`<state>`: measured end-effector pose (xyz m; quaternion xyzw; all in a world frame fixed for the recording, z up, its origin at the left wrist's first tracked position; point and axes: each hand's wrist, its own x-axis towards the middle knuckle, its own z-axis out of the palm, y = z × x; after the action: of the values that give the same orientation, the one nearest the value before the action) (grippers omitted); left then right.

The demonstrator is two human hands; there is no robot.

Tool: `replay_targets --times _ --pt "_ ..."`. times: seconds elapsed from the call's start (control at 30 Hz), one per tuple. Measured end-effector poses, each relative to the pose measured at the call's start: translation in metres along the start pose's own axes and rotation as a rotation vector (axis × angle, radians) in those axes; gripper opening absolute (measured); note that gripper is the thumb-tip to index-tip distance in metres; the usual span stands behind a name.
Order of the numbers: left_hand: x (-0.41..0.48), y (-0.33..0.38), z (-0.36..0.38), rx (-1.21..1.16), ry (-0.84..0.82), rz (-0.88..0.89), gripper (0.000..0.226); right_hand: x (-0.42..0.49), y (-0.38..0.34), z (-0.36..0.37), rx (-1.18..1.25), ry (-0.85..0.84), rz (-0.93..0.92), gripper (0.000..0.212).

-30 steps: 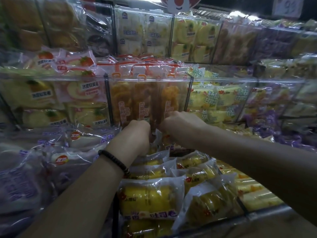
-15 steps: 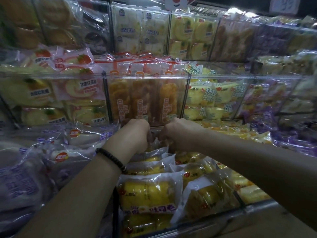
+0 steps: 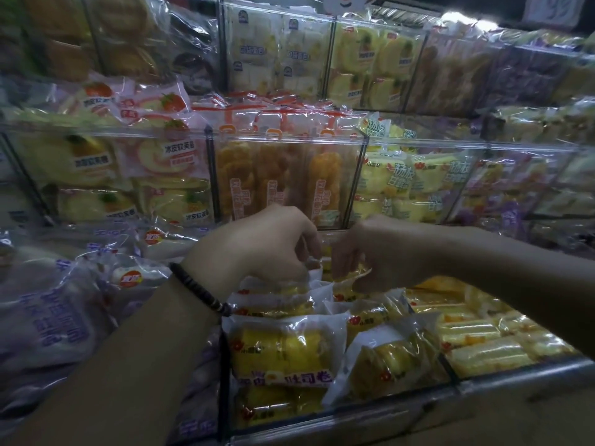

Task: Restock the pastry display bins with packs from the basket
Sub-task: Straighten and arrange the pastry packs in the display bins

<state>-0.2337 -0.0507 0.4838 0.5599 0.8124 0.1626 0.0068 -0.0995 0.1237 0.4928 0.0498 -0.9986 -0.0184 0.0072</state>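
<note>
Yellow pack (image 3: 352,275), pinched between left hand (image 3: 257,249), right hand (image 3: 386,252)

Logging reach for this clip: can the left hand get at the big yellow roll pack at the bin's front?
Probably yes. The yellow roll pack lies on top at the front of the bin, nothing over it; the left hand, fingers down among packs further back, need only draw back.

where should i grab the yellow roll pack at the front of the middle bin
Likely from above, across the middle of the yellow roll pack, thumb at its near edge and fingers at its far edge. It lies flat, label up; the black divider on its left and a tilted pack on its right crowd the sides.
</note>
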Motion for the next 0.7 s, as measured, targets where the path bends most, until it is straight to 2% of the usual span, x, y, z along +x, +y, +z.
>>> replay_targets --times 0.1,0.2,0.33,0.43,0.57,0.7 --pt "0.0 0.0 0.006 0.039 -0.078 0.014 0.039 0.002 -0.005 0.008 -0.028 -0.022 -0.059 0.04" --pt "0.0 -0.002 0.011 0.062 -0.097 0.01 0.038 0.005 -0.001 0.01 0.006 -0.071 -0.027 0.045" --pt "-0.002 -0.001 0.009 0.056 -0.147 -0.056 0.031 0.008 0.002 0.018 -0.004 -0.109 -0.012 0.03" --pt "-0.004 0.003 0.007 0.112 -0.12 -0.11 0.027 0.008 -0.001 0.021 0.018 -0.065 -0.023 0.023" --pt "-0.007 0.011 0.004 0.177 -0.098 -0.195 0.034 0.004 -0.005 0.016 0.034 0.06 0.036 0.021" --pt "-0.009 0.022 0.001 0.244 -0.099 -0.261 0.03 0.002 -0.008 0.003 -0.071 0.189 0.137 0.016"
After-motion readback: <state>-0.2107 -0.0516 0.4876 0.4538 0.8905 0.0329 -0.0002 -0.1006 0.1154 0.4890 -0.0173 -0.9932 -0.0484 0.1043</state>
